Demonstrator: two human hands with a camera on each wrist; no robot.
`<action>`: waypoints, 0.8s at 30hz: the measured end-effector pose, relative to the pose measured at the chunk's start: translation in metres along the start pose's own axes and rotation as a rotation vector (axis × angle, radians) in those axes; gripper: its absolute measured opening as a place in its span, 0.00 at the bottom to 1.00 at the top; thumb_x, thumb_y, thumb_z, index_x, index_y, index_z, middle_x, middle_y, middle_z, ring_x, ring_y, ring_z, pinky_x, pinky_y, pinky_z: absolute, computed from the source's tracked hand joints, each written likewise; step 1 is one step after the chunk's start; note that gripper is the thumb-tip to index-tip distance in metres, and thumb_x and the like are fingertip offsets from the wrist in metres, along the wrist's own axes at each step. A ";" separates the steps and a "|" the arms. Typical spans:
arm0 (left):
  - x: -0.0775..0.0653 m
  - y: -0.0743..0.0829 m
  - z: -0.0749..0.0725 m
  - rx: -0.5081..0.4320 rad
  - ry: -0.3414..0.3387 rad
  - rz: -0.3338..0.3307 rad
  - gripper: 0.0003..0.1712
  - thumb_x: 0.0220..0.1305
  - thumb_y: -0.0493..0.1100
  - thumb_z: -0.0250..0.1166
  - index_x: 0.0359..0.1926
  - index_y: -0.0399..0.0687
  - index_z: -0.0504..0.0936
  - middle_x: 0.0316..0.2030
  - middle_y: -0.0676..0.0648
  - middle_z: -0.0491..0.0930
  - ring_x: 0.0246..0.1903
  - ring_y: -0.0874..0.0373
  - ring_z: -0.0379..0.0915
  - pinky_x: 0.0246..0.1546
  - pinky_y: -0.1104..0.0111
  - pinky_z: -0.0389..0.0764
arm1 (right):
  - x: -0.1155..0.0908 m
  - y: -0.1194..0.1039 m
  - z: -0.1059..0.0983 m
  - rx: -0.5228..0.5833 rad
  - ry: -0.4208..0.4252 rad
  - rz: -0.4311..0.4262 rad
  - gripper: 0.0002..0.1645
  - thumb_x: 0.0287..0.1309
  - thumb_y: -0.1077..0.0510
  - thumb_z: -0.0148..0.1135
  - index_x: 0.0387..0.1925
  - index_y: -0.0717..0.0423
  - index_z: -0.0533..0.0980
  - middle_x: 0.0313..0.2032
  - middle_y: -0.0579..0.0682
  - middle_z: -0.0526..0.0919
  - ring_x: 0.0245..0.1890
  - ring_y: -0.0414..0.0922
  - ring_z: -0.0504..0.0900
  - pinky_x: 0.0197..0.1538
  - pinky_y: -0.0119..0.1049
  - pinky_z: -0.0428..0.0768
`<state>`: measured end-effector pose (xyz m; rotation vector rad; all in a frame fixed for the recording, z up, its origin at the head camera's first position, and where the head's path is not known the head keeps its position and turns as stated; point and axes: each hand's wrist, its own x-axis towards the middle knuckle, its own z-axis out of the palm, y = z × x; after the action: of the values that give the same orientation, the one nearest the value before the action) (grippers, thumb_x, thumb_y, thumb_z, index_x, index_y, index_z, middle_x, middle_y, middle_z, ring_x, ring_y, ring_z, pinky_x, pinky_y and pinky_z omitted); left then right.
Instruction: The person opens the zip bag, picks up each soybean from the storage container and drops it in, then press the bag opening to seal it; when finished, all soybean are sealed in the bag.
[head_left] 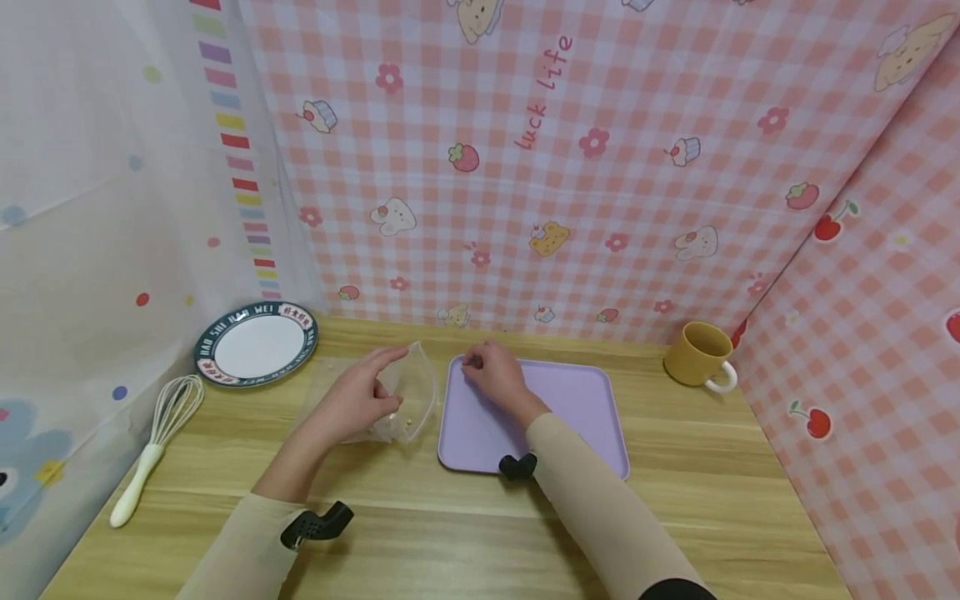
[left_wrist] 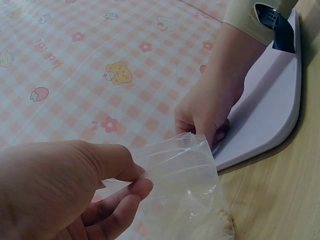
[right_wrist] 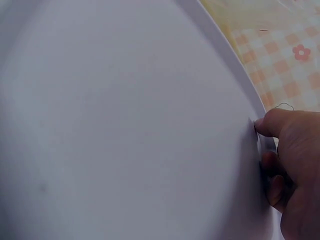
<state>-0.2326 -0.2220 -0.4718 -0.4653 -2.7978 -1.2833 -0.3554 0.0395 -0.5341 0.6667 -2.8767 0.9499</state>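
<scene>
My left hand [head_left: 363, 398] pinches the mouth of a clear zip bag [left_wrist: 185, 175] between thumb and fingertips. Several small pale pieces [left_wrist: 225, 218] lie low inside the bag. Over the far left corner of a shallow purple tray [head_left: 555, 392], my right hand [head_left: 495, 372] has its fingers curled down, fingertips right at the raised rim. In the right wrist view, the tray's flat surface [right_wrist: 135, 115] fills most of the picture, and one fingertip meets the rim's inner side. I cannot tell whether something small is between the right fingertips.
A white plate [head_left: 258, 348] with a dark patterned rim stands at the back left, near a whisk [head_left: 153, 446] with a cream handle. A yellow mug [head_left: 697, 354] with a white handle is at the back right. Patterned cloths [head_left: 525, 192] enclose the wooden table [head_left: 420, 533].
</scene>
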 end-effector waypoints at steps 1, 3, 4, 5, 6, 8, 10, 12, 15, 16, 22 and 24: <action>0.000 0.000 0.000 -0.001 0.000 0.000 0.45 0.66 0.29 0.74 0.82 0.39 0.69 0.78 0.35 0.69 0.31 0.61 0.80 0.31 0.66 0.83 | 0.000 0.000 0.000 0.004 -0.001 -0.003 0.02 0.68 0.60 0.77 0.40 0.54 0.90 0.39 0.48 0.82 0.40 0.45 0.83 0.47 0.41 0.84; 0.000 0.000 0.000 -0.001 0.001 -0.001 0.45 0.66 0.29 0.74 0.82 0.39 0.69 0.78 0.35 0.69 0.31 0.61 0.80 0.31 0.66 0.83 | -0.001 0.000 -0.001 0.016 -0.002 -0.007 0.02 0.67 0.60 0.78 0.39 0.54 0.89 0.39 0.48 0.82 0.40 0.45 0.82 0.47 0.41 0.83; 0.000 0.001 0.000 -0.002 0.000 -0.001 0.45 0.66 0.29 0.74 0.82 0.38 0.69 0.78 0.35 0.69 0.31 0.61 0.80 0.31 0.66 0.83 | -0.002 0.001 -0.001 0.026 -0.004 -0.008 0.02 0.67 0.60 0.78 0.39 0.54 0.89 0.39 0.48 0.81 0.40 0.45 0.82 0.47 0.41 0.83; 0.000 0.001 0.000 -0.003 -0.001 -0.001 0.45 0.66 0.29 0.73 0.82 0.38 0.69 0.78 0.35 0.69 0.31 0.61 0.80 0.31 0.66 0.84 | -0.003 0.001 -0.001 0.038 -0.003 -0.010 0.02 0.67 0.61 0.77 0.39 0.53 0.89 0.39 0.48 0.81 0.40 0.45 0.81 0.47 0.41 0.82; 0.000 0.001 0.000 -0.003 -0.001 -0.001 0.45 0.66 0.29 0.73 0.82 0.38 0.69 0.78 0.35 0.69 0.31 0.61 0.80 0.32 0.66 0.84 | -0.003 0.001 -0.002 0.050 -0.001 -0.009 0.02 0.67 0.61 0.77 0.39 0.53 0.89 0.39 0.48 0.81 0.40 0.45 0.81 0.47 0.41 0.82; 0.000 0.001 0.000 -0.002 -0.002 -0.003 0.45 0.66 0.29 0.73 0.82 0.38 0.69 0.78 0.35 0.69 0.31 0.61 0.80 0.32 0.66 0.84 | -0.005 0.001 -0.002 0.087 0.004 -0.012 0.02 0.66 0.62 0.76 0.40 0.53 0.89 0.39 0.48 0.80 0.40 0.45 0.79 0.47 0.41 0.81; 0.000 0.001 0.000 -0.002 -0.003 -0.006 0.45 0.66 0.29 0.74 0.82 0.38 0.69 0.78 0.35 0.68 0.31 0.61 0.80 0.33 0.66 0.84 | -0.006 0.001 -0.003 0.127 0.007 -0.020 0.03 0.66 0.63 0.76 0.40 0.54 0.89 0.38 0.49 0.80 0.40 0.45 0.78 0.46 0.41 0.80; 0.000 0.000 0.001 -0.001 -0.001 -0.007 0.45 0.66 0.29 0.74 0.82 0.38 0.69 0.78 0.35 0.69 0.31 0.61 0.80 0.33 0.66 0.84 | -0.008 0.000 -0.004 0.160 0.014 -0.034 0.03 0.67 0.63 0.76 0.41 0.55 0.89 0.38 0.49 0.79 0.39 0.45 0.78 0.44 0.40 0.79; 0.000 0.000 0.001 -0.003 -0.001 -0.005 0.45 0.66 0.29 0.74 0.82 0.39 0.69 0.78 0.35 0.68 0.31 0.61 0.80 0.33 0.66 0.84 | -0.013 -0.003 -0.007 0.195 0.031 -0.076 0.03 0.67 0.63 0.76 0.41 0.55 0.89 0.37 0.49 0.79 0.37 0.44 0.77 0.43 0.38 0.78; 0.000 0.000 0.001 -0.004 -0.001 -0.003 0.45 0.66 0.29 0.74 0.82 0.39 0.69 0.78 0.35 0.68 0.31 0.62 0.80 0.32 0.66 0.84 | -0.015 -0.004 -0.008 0.207 0.041 -0.095 0.03 0.66 0.64 0.76 0.41 0.56 0.89 0.37 0.50 0.79 0.36 0.44 0.77 0.42 0.38 0.78; 0.000 0.000 0.001 -0.008 0.005 0.002 0.45 0.66 0.29 0.74 0.82 0.39 0.69 0.78 0.35 0.68 0.31 0.61 0.80 0.31 0.66 0.84 | -0.032 -0.018 -0.017 0.294 0.076 -0.177 0.06 0.63 0.68 0.76 0.39 0.57 0.88 0.35 0.51 0.79 0.33 0.43 0.75 0.39 0.36 0.76; 0.000 -0.001 0.001 -0.004 0.006 0.004 0.45 0.66 0.29 0.74 0.82 0.38 0.69 0.78 0.35 0.69 0.30 0.61 0.80 0.31 0.66 0.84 | -0.038 -0.024 -0.018 0.317 0.080 -0.183 0.06 0.63 0.68 0.76 0.39 0.57 0.88 0.35 0.51 0.78 0.32 0.42 0.74 0.37 0.34 0.75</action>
<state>-0.2324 -0.2218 -0.4732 -0.4659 -2.7888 -1.2869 -0.3129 0.0473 -0.5119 0.8720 -2.5652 1.3813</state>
